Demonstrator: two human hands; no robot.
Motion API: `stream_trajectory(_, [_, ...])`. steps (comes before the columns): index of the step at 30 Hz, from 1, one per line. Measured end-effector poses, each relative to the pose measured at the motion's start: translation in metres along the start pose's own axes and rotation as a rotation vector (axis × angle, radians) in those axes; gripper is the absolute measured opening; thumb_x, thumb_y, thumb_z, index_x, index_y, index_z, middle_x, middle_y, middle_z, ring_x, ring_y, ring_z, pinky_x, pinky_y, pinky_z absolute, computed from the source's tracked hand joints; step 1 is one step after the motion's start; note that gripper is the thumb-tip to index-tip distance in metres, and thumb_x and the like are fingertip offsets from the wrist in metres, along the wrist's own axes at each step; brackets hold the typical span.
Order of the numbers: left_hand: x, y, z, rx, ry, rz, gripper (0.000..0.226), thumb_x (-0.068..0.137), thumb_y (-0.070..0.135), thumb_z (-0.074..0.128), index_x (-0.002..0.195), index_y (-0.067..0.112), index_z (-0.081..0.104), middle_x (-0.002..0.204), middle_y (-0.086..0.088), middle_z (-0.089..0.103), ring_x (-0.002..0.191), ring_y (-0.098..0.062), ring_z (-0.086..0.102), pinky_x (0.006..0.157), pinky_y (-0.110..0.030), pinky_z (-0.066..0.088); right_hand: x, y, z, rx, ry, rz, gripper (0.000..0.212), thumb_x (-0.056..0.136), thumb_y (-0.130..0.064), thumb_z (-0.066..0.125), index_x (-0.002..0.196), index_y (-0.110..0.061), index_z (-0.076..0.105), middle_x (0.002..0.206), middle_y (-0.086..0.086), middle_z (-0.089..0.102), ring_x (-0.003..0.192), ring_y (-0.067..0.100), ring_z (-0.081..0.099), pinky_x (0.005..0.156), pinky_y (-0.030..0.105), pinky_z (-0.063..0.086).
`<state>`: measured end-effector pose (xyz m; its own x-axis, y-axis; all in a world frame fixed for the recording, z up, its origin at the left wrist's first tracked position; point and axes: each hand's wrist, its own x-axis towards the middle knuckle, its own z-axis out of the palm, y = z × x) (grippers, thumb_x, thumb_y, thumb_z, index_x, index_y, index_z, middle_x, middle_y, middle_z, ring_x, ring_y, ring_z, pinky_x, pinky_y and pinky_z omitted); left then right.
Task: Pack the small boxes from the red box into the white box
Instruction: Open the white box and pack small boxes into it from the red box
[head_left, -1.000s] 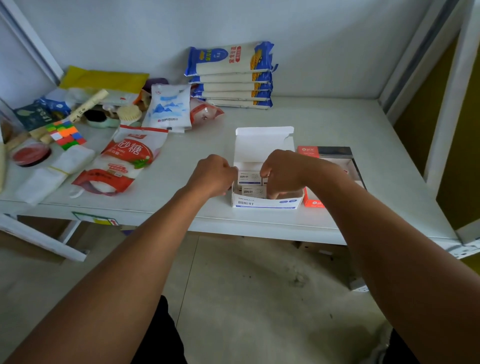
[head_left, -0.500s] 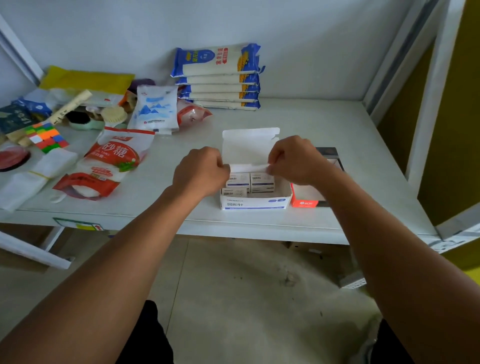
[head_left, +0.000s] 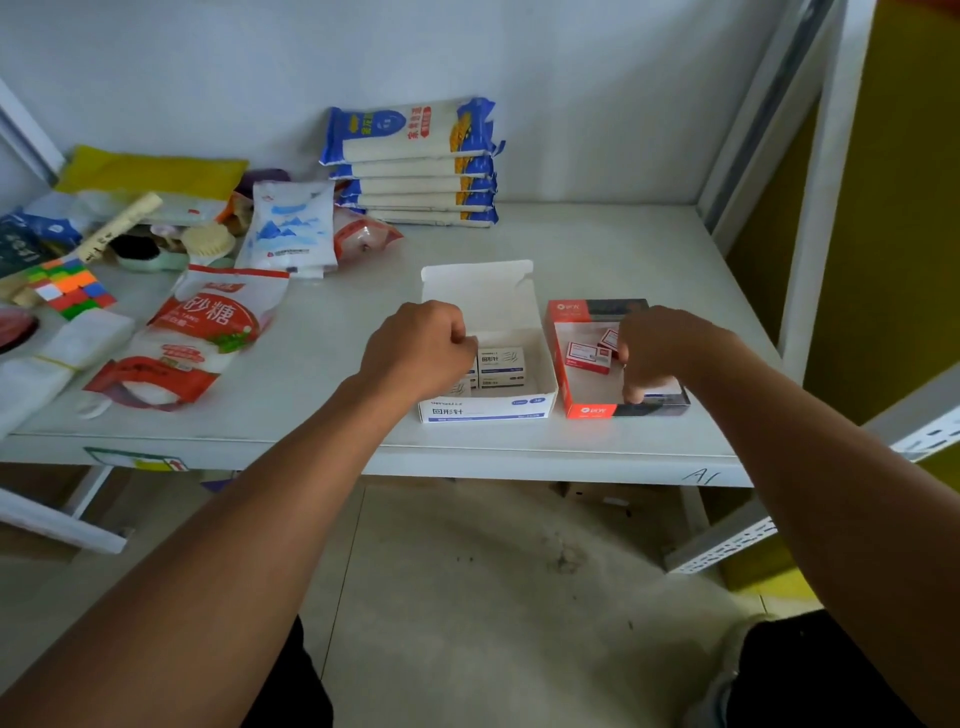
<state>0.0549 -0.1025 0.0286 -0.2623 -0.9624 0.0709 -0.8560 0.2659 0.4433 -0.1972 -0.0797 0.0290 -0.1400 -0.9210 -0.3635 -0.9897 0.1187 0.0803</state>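
Observation:
The white box (head_left: 488, 411) stands near the table's front edge with its lid (head_left: 478, 291) tipped back. Small white boxes (head_left: 501, 364) fill its left part, and its right part is bare. Touching its right side is the red box (head_left: 592, 410), which holds two small red boxes (head_left: 587, 356) toward its back. My left hand (head_left: 415, 348) is a closed fist pinching the white box's left wall. My right hand (head_left: 660, 348) reaches down into the red box with curled fingers, fingertips on its floor. Whatever lies under the palm is hidden.
A red sugar bag (head_left: 202, 332), a white-blue pouch (head_left: 291, 228), a colour cube (head_left: 72, 288) and other clutter cover the table's left side. Stacked noodle packs (head_left: 415, 166) lean on the back wall. A white shelf post (head_left: 821, 182) rises at the right.
My right hand has left the white box's lid area and moved right, down into the red box. My left hand stays at the white box's left wall.

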Motion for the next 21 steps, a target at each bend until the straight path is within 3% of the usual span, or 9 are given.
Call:
stream_trajectory(4, [0.001,-0.004,-0.003,-0.05,0.006,0.014,0.021,0.09,0.03,0.061,0.075,0.017,0.067,0.075,-0.002,0.069,0.072,-0.024,0.063,0.065,-0.03,0.049,-0.001,0.007,-0.014,0.139,0.116,-0.001,0.056,0.066,-0.043,0.082,0.109,-0.011,0.067,0.105,0.01,0.071,0.086,0.026,0.063,0.08,0.042,0.056])
stream_trajectory(9, [0.008,-0.009,-0.004,-0.339,0.009,-0.071,0.017,0.09,0.03,0.063,0.083,0.017,0.072,0.08,-0.001,0.072,0.072,-0.021,0.066,0.073,-0.03,0.054,-0.017,0.0,-0.041,0.654,0.345,-0.058,0.033,0.074,-0.039,0.077,0.098,-0.017,0.073,0.09,-0.002,0.072,0.079,0.018,0.067,0.069,0.036,0.059])
stream_trajectory(12, [0.008,-0.005,-0.01,-0.49,-0.043,-0.093,0.023,0.093,0.034,0.059,0.089,0.017,0.073,0.088,0.0,0.076,0.06,-0.015,0.067,0.059,-0.024,0.047,-0.034,-0.01,-0.048,1.001,0.221,-0.239,0.034,0.077,-0.017,0.076,0.11,-0.016,0.069,0.101,-0.002,0.071,0.084,0.019,0.07,0.07,0.03,0.059])
stream_trajectory(15, [0.006,0.001,-0.017,-0.585,-0.176,-0.126,0.033,0.097,0.042,0.051,0.094,0.017,0.071,0.092,0.004,0.077,0.055,-0.013,0.063,0.052,-0.024,0.041,-0.039,-0.021,-0.045,1.012,0.099,-0.398,0.033,0.078,-0.004,0.072,0.109,-0.015,0.068,0.107,-0.003,0.071,0.089,0.022,0.07,0.07,0.029,0.06])
stream_trajectory(17, [0.005,0.003,-0.021,-0.655,-0.268,-0.135,0.035,0.097,0.045,0.05,0.095,0.018,0.072,0.09,0.002,0.078,0.056,-0.015,0.062,0.048,-0.024,0.039,-0.038,-0.032,-0.041,1.089,0.035,-0.459,0.034,0.077,0.007,0.069,0.108,-0.006,0.066,0.108,0.003,0.07,0.094,0.02,0.069,0.07,0.025,0.058])
stream_trajectory(21, [0.003,0.0,-0.021,-0.681,-0.292,-0.102,0.019,0.093,0.034,0.062,0.093,0.02,0.075,0.09,-0.003,0.077,0.06,-0.014,0.061,0.048,-0.025,0.039,-0.031,-0.048,-0.031,1.387,-0.128,-0.503,0.037,0.074,0.02,0.063,0.104,-0.001,0.061,0.114,0.014,0.063,0.104,0.031,0.066,0.083,0.043,0.059])
